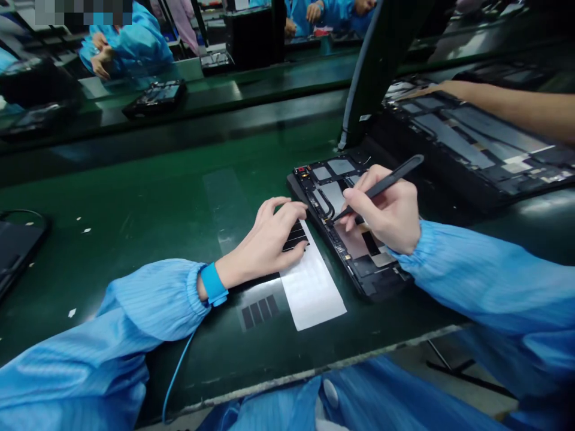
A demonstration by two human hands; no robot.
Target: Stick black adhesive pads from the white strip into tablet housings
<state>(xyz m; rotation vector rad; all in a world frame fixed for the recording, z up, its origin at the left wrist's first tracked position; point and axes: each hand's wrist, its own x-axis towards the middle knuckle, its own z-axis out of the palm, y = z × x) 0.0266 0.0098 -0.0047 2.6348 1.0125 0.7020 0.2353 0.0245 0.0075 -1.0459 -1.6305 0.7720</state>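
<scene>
My right hand (pixel 390 209) is closed round black tweezers (pixel 386 183), whose tip touches the inside of an opened tablet (pixel 332 197) lying on the green bench. My left hand (pixel 269 239) rests beside the tablet's left edge, its fingers bent down on a white backing sheet (pixel 312 287) that carries black adhesive strips (pixel 296 236). A second group of dark strips (pixel 259 311) lies on a clear sheet nearer me. A blue wrist strap (pixel 213 284) with a cord sits on my left wrist.
A larger opened device (pixel 471 143) lies at the right under another person's bare forearm (pixel 507 105). A dark upright stand (pixel 381 66) rises behind the tablet. Other workers in blue coats sit across the conveyor (pixel 126 48). A black tray (pixel 155 97) rests there; another tray edge (pixel 15 245) is at left.
</scene>
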